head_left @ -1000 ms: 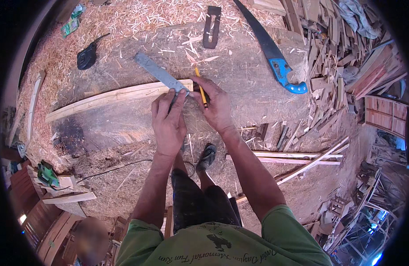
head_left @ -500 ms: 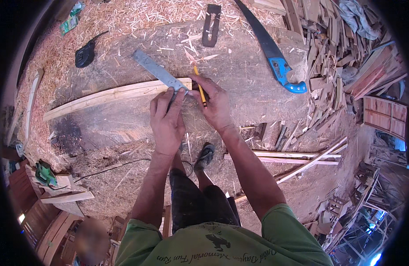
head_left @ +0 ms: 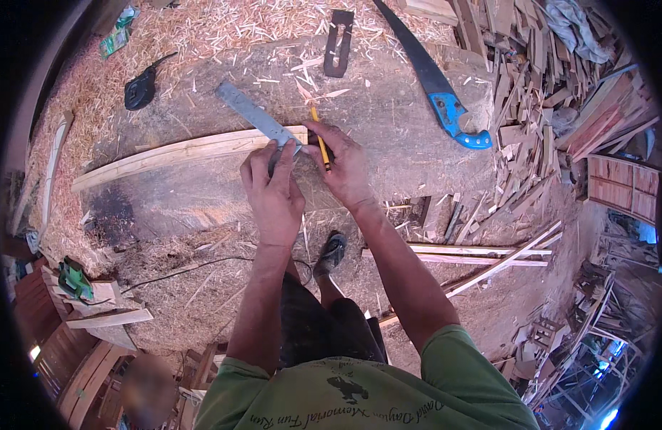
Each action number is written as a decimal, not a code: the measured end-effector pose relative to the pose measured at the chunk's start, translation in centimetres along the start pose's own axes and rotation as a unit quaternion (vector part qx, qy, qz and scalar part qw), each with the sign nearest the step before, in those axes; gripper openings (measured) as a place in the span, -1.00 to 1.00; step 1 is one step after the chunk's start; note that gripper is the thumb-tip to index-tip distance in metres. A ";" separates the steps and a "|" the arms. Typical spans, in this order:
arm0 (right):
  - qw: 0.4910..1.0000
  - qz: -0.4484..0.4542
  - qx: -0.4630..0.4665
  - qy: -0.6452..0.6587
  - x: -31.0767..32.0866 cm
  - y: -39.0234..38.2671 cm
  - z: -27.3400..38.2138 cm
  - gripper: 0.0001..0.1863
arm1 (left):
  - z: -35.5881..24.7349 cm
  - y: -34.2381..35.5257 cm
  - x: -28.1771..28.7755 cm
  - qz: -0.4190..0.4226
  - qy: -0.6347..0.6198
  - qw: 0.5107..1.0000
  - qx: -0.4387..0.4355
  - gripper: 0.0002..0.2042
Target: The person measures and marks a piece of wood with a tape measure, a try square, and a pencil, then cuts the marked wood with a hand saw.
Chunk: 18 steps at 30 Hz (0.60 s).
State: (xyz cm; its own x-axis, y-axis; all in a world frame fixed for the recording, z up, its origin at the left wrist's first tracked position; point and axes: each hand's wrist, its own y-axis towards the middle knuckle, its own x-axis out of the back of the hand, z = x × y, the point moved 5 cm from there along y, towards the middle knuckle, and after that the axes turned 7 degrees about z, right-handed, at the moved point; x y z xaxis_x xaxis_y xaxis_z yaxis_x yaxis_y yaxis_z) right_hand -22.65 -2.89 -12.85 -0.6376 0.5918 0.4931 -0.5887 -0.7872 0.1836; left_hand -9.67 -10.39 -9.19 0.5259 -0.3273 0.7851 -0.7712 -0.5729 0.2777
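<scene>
A curved, pale wooden strip (head_left: 180,152) lies across the worn plank bench. Over its right part slants the grey metal blade of a try square (head_left: 248,107), its lower end under the fingers of my left hand (head_left: 273,193). Those fingers are closed on the square and press against the strip's near edge. My right hand (head_left: 346,168) is at the strip's right end, fingers bent, with a yellow pencil (head_left: 318,140) held between them. The pencil points away from me. Part of the strip's end and the square's stock are hidden by my hands.
A blue-handled handsaw (head_left: 449,111) lies right of my hands, a dark slotted metal plate (head_left: 331,61) beyond them. At the far left is a black tape measure (head_left: 139,89). Wood shavings (head_left: 223,21) cover the far side; scrap wood (head_left: 524,122) is heaped at right.
My left hand has shifted slightly, its fingers more bunched at the square's lower end. The strip has turned a little, showing its faces differently. My right hand has barely moved.
</scene>
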 end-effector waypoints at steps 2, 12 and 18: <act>1.000 -0.001 -0.007 0.016 0.0 0.0 0.0 -0.56 | -0.2 -0.1 0.0 -0.004 0.000 1.000 0.013 -0.42; 0.998 -0.037 -0.024 0.035 1.6 -1.2 2.4 -0.57 | -0.6 -0.4 -0.3 -0.005 0.037 0.999 0.006 -0.39; 0.980 0.024 -0.124 0.155 4.0 -3.4 5.0 -0.61 | -0.5 -0.3 -0.1 -0.007 0.033 0.999 0.008 -0.39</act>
State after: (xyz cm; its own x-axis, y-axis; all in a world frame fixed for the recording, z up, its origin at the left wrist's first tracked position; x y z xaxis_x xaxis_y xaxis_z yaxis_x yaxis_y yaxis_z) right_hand -20.72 1.26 -7.26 -0.7651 0.6097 0.2072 -0.6326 -0.7718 -0.0648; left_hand -9.72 -9.78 -9.08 0.5124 -0.2694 0.8154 -0.7576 -0.5890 0.2814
